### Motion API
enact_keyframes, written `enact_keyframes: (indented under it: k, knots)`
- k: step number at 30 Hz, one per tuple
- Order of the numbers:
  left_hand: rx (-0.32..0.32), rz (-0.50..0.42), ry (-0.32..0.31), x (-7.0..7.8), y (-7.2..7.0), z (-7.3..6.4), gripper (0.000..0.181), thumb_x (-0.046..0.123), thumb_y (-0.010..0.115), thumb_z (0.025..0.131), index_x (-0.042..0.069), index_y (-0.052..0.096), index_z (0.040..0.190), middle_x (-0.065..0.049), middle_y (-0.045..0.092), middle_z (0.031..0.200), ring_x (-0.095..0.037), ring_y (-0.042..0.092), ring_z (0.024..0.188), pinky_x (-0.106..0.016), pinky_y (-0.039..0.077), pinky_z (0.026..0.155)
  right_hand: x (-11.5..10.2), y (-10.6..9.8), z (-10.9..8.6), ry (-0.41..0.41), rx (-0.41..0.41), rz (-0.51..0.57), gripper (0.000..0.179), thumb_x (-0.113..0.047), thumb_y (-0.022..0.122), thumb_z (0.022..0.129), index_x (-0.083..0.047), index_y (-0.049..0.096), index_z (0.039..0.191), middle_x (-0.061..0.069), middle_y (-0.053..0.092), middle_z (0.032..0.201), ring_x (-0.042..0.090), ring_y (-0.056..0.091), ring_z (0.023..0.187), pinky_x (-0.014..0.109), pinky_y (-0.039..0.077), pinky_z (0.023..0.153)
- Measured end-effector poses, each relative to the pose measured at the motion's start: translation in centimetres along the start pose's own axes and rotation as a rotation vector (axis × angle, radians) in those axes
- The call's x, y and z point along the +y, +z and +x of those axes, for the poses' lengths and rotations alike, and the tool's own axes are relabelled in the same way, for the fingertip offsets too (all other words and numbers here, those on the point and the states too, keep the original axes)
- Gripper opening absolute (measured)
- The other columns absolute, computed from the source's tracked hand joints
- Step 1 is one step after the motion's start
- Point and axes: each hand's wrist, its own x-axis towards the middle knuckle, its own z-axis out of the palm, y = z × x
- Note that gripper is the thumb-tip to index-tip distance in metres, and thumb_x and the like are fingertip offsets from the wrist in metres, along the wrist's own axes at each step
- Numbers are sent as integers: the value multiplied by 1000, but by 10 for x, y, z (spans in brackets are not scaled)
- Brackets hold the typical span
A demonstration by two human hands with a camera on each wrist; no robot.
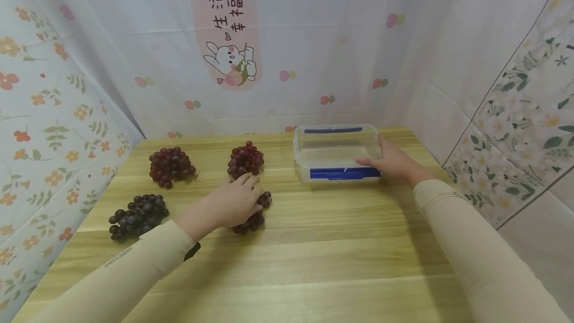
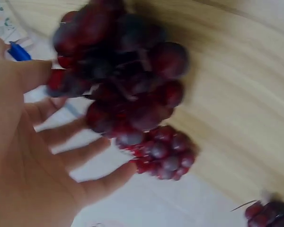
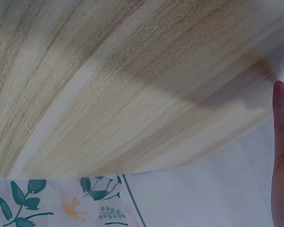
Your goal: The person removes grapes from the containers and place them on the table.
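Note:
My left hand [image 1: 227,203] reaches over a bunch of dark red grapes [image 1: 255,221] at the middle of the table, partly hiding it. In the left wrist view its fingers [image 2: 79,154] are spread and extended beside the grapes, with the thumb right at their edge. My right hand [image 1: 396,161] holds a clear plastic box [image 1: 305,172] with blue latches by its right side, thumb over the rim and fingers at the outer wall. No lid is on the box. Only a strip of that hand shows in the right wrist view.
Another red bunch [image 1: 245,160] lies just beyond my left hand. To the left are a further red bunch [image 1: 170,166] and a darker, blackish bunch [image 1: 139,216]. Patterned curtains [image 1: 305,54] stand at the back and sides of the wooden table [image 1: 314,263].

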Motion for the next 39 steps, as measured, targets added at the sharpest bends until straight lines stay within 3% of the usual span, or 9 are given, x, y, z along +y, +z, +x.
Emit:
enact_keyframes:
  k: [3, 5, 12, 19, 29, 32, 37, 39]
  knots:
    - [-65, -117, -3, -6, 9, 2, 44, 36, 45, 115, 4, 53, 145, -19, 55, 155, -47, 45, 151, -69, 48, 111, -2, 1, 0, -3, 2, 0, 134, -79, 60, 93, 1, -18, 166, 36, 3, 174, 57, 6, 161, 70, 11, 130]
    - [-71, -131, -4, -9, 14, 2, 44, 35, 41, 116, 4, 52, 145, -17, 59, 151, -46, 46, 149, -69, 49, 110, -2, 1, -1, -3, 2, 1, 132, -77, 61, 94, 1, -18, 166, 36, 3, 174, 57, 6, 161, 70, 11, 130]
    - [-58, -47, -47, -12, 15, 0, 48, 36, 42, 116, 1, 55, 146, -17, 62, 148, -41, 53, 144, -66, 53, 106, -3, 0, -1, -1, 12, 29, 131, -74, 63, 94, 0, -17, 167, 35, 3, 174, 56, 6, 162, 69, 11, 130]
    - [-72, 30, -119, -12, 15, -4, 37, 34, 46, 115, 2, 63, 122, -15, 72, 121, -37, 70, 114, -60, 60, 92, 0, 2, 2, 6, 1, 26, 136, -79, 63, 91, -1, -17, 167, 35, 3, 174, 56, 7, 162, 70, 12, 130]
    - [-50, 39, -150, -16, 15, -3, 35, 39, 46, 115, 9, 63, 112, -12, 71, 107, -32, 69, 99, -57, 60, 80, 1, -1, 5, -4, -8, 18, 136, -79, 63, 91, -1, -18, 167, 36, 4, 174, 56, 8, 161, 70, 12, 130]
    - [-40, 49, -153, -18, 15, -3, 39, 42, 45, 114, 9, 65, 115, -12, 73, 107, -32, 71, 99, -55, 61, 78, -1, -4, 4, -1, -34, 8, 137, -79, 63, 91, 0, -19, 166, 37, 2, 173, 57, 7, 161, 71, 12, 129]
    - [-51, 32, -174, -24, 11, -4, 47, 44, 44, 114, 8, 64, 137, -16, 75, 124, -35, 72, 113, -56, 62, 88, 0, -9, 2, 4, -81, -10, 137, -79, 62, 91, 1, -21, 165, 38, -3, 173, 59, 6, 160, 73, 11, 128]
    - [-54, 37, -177, -27, 8, -4, 48, 44, 44, 115, 9, 63, 140, -16, 75, 125, -36, 72, 114, -57, 62, 89, 2, -10, 1, 3, -92, -20, 137, -79, 61, 92, 1, -21, 165, 37, -5, 173, 59, 5, 160, 73, 11, 129]
